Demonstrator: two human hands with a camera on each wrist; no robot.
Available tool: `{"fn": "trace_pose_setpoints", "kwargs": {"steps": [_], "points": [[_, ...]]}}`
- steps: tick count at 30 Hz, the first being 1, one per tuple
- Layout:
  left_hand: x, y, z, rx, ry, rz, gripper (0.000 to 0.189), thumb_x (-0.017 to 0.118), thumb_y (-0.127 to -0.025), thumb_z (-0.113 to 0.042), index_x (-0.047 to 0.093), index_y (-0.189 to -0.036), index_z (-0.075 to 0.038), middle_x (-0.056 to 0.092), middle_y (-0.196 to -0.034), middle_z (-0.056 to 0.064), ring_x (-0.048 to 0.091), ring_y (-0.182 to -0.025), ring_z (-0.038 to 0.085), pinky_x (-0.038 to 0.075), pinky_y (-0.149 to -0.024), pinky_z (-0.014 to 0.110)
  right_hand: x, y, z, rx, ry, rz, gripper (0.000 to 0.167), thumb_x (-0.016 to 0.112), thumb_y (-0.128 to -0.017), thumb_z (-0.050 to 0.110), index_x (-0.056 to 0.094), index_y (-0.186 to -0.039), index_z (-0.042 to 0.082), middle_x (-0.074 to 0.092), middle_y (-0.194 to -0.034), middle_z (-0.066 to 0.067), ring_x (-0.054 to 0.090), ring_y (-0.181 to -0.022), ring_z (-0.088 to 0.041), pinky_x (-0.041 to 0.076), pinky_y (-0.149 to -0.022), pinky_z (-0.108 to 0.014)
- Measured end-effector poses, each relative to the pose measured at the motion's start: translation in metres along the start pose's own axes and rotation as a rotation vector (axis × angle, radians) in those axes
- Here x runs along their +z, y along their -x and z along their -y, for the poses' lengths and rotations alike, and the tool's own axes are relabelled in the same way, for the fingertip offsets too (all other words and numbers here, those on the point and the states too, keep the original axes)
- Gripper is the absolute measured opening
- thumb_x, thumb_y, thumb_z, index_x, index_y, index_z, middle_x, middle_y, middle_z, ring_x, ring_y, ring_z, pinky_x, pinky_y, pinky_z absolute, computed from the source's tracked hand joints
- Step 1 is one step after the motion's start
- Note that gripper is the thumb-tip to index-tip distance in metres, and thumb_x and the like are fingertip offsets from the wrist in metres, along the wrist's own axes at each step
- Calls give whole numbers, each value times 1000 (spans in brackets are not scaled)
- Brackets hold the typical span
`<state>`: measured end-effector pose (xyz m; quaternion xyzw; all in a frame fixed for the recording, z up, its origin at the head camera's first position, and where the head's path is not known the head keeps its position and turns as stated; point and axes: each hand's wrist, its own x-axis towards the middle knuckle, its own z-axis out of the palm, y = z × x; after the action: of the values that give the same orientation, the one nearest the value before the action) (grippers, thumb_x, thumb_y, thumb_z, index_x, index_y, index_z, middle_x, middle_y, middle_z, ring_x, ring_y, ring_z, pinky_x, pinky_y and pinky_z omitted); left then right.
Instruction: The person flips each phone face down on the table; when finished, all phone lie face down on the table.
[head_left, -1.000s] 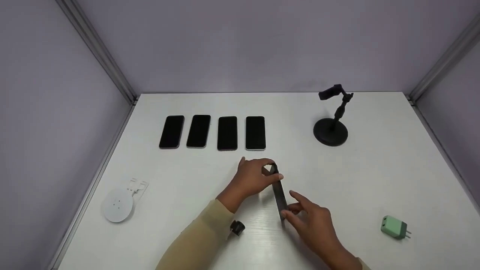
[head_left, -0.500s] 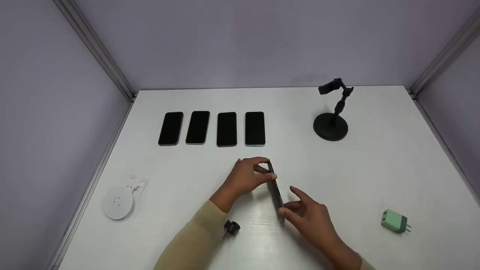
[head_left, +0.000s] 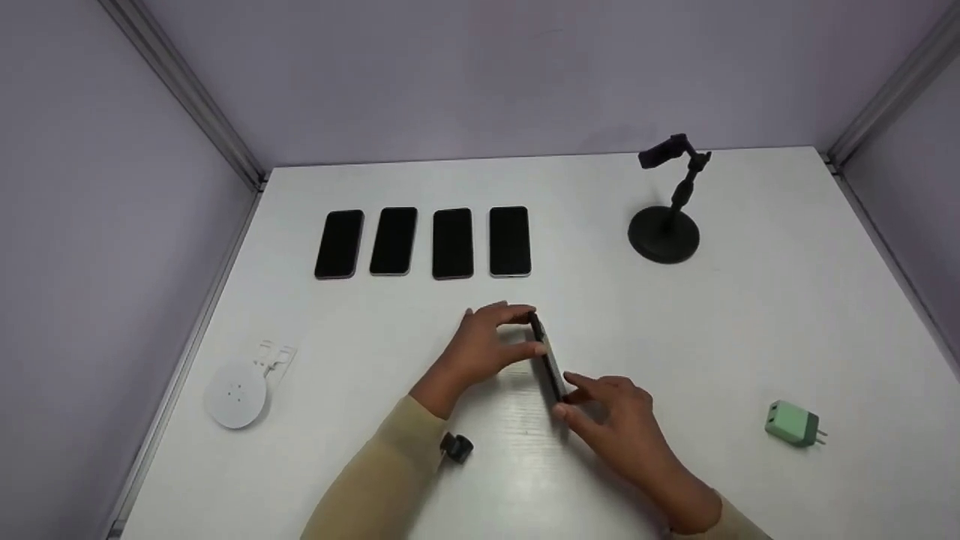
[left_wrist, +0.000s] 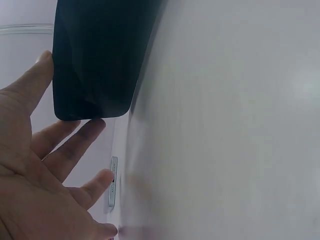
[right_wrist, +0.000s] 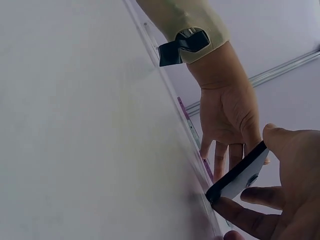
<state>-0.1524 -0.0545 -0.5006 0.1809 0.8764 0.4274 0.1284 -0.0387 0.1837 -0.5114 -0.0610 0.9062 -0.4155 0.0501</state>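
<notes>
A smartphone stands on its long edge, slightly tilted, in the head view, held between both hands. My left hand pinches its far end, thumb on the top edge and fingers around the end. The right hand grips the near end with thumb and fingers. In the left wrist view the smartphone's dark screen shows, the thumb at its edge and fingertips at its end. The right wrist view shows the smartphone's lighter back with a camera lens, between my right thumb and fingers.
Several phones lie screen up in a row, the rightmost phone nearest the hands. A black stand is at the back right. A green charger plug lies at right, a white round disc with a bracket at left.
The smartphone has tilted, so its lighter back now shows on the right side, and it has shifted slightly left with the hands. My right index finger has come down against it. The head view has tipped downward.
</notes>
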Motion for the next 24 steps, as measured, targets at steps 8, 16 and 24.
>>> {"fn": "trace_pose_setpoints", "kwargs": {"steps": [8,16,24], "points": [[-1,2,2,-20,-23,-10,70,85,-92,-55,67,-152,-25,63,-158,0,29,-167,33,4,-137,65,3,0,-1,-73,136,-30,53,80,-96,55,80,-134,19,80,-109,9,59,-126,-31,37,-108,-70],[-7,3,6,50,-72,17,67,84,-93,-52,67,-152,-23,65,-156,1,27,-167,37,3,-133,74,11,3,-5,-218,305,-55,55,94,-86,39,79,-136,21,78,-126,1,59,-130,-35,37,-110,-74],[-13,8,14,49,-120,46,74,93,-86,-47,68,-149,-17,63,-158,2,26,-168,34,4,-134,71,16,5,-9,-234,401,-74,60,92,-86,41,76,-139,18,73,-140,-6,55,-140,-39,28,-116,-82]]}}
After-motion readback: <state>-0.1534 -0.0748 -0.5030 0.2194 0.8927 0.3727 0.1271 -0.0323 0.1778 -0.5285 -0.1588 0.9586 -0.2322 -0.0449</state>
